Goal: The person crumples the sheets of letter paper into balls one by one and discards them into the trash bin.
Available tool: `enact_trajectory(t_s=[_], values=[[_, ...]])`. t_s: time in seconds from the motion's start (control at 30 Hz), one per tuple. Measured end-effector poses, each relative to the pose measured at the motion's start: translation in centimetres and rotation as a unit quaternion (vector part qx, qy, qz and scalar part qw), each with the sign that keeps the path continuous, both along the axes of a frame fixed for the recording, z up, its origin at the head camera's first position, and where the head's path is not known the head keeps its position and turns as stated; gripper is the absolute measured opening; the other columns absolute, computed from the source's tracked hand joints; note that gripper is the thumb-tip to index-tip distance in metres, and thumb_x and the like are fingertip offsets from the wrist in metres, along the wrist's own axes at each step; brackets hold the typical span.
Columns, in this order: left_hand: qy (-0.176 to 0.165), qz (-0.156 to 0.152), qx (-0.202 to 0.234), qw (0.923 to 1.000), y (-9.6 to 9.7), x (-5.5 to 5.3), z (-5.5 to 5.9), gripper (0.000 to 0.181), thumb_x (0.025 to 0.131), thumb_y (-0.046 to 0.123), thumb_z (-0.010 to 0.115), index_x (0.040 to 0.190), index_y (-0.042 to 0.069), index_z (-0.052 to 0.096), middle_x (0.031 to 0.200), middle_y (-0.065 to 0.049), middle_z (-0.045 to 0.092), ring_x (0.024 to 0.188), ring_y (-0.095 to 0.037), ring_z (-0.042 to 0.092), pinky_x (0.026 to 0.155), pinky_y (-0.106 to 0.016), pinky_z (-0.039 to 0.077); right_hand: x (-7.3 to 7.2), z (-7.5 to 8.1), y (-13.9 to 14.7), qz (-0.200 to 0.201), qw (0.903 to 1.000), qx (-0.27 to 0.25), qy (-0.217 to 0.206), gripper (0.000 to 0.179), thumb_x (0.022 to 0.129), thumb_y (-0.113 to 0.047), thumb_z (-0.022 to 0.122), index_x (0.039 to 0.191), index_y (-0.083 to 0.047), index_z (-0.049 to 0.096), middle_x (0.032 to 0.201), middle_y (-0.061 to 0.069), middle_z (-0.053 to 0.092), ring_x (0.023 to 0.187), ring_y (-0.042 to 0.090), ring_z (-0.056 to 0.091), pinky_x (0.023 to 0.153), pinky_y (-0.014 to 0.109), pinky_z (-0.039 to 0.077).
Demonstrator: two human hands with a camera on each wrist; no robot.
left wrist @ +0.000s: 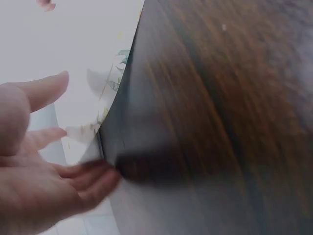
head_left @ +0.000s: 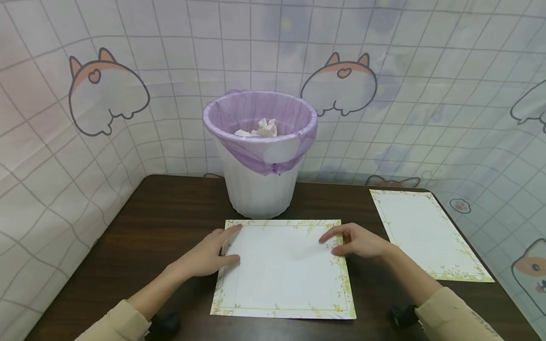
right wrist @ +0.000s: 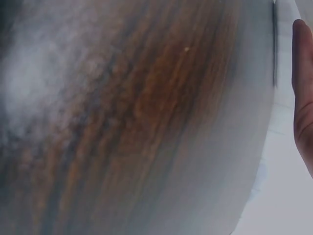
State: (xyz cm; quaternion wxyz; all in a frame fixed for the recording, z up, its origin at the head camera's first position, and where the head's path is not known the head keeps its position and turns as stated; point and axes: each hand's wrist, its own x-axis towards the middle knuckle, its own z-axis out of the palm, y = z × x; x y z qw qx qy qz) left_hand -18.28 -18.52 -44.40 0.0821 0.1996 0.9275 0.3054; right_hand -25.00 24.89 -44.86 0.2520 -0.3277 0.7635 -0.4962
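Observation:
A white sheet of paper (head_left: pixel 281 274) with a yellow-green floral border lies on the dark wooden table, right in front of me. At its left edge is my left hand (head_left: pixel 206 255), thumb and index finger spread over the sheet. The left wrist view shows this hand's thumb (left wrist: pixel 49 90) apart from the other fingers, which reach to the paper's edge. My right hand (head_left: pixel 360 241) is at the upper right edge, index finger and thumb over the border, a gap between them. Only a strip of the right hand (right wrist: pixel 304 93) shows in the right wrist view.
Behind the sheet stands a white bin (head_left: pixel 260 189) with a purple liner (head_left: pixel 273 154) over its rim and crumpled white paper (head_left: pixel 265 128) inside. A second bordered sheet (head_left: pixel 426 232) lies at the table's right side. A patterned cloth (head_left: pixel 179 61) surrounds the table (head_left: pixel 128 255).

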Motion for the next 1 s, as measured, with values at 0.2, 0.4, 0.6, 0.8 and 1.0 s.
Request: enact_trajectory(t_s=[0.2, 0.4, 0.6, 0.8, 1.0], values=[[-0.064, 0.010, 0.140, 0.9880, -1.2, -0.4, 0.0, 0.056, 0.094, 0.018, 0.078, 0.144, 0.005, 0.056, 0.138, -0.017, 0.057, 0.114, -0.035, 0.061, 0.090, -0.048, 0.053, 0.1, 0.1, 0.4, -0.015, 0.9998, -0.007, -0.004, 0.033, 0.094, 0.000, 0.071, 0.127, 0.000, 0.068, 0.052, 0.001, 0.029, 0.044, 0.014, 0.025, 0.053, 0.042, 0.036], [-0.156, -0.011, 0.263, 0.9520, -1.7, -0.4, 0.0, 0.055, 0.090, 0.002, 0.078, 0.141, 0.001, 0.058, 0.138, -0.020, 0.058, 0.089, -0.023, 0.068, 0.080, -0.034, 0.056, 0.2, 0.1, 0.7, -0.029, 0.9995, -0.011, -0.002, 0.032, 0.095, -0.001, 0.070, 0.127, 0.001, 0.067, 0.054, 0.001, 0.027, 0.046, 0.014, 0.024, 0.056, 0.043, 0.036], [-0.140, -0.007, 0.257, 0.9564, -1.7, -0.1, 0.6, 0.056, 0.087, 0.000, 0.080, 0.139, 0.003, 0.061, 0.090, -0.010, 0.058, 0.057, -0.013, 0.038, 0.062, -0.030, 0.043, 0.0, 0.0, 1.0, -0.021, 0.9995, -0.022, -0.010, 0.045, 0.096, 0.000, 0.069, 0.139, -0.001, 0.058, 0.075, 0.005, 0.056, 0.060, 0.011, 0.050, 0.064, 0.033, 0.050], [-0.133, 0.007, 0.242, 0.9612, -1.8, 0.0, 0.9, 0.057, 0.086, 0.000, 0.080, 0.139, 0.002, 0.060, 0.061, 0.000, 0.037, 0.056, -0.013, 0.036, 0.059, -0.029, 0.040, -0.1, 0.3, 1.6, -0.022, 0.9918, -0.079, -0.098, 0.077, 0.101, 0.006, 0.058, 0.163, -0.010, 0.017, 0.141, 0.031, 0.049, 0.101, 0.031, 0.067, 0.079, 0.045, 0.059], [-0.133, 0.013, 0.239, 0.9618, -1.9, 0.0, 1.0, 0.058, 0.086, 0.000, 0.081, 0.139, 0.001, 0.059, 0.061, -0.001, 0.041, 0.056, -0.013, 0.039, 0.058, -0.029, 0.040, -0.1, 0.3, 2.1, -0.043, 0.9874, -0.097, -0.118, 0.082, 0.098, 0.008, 0.061, 0.162, -0.004, 0.010, 0.149, 0.031, 0.043, 0.111, 0.037, 0.068, 0.087, 0.049, 0.058]])
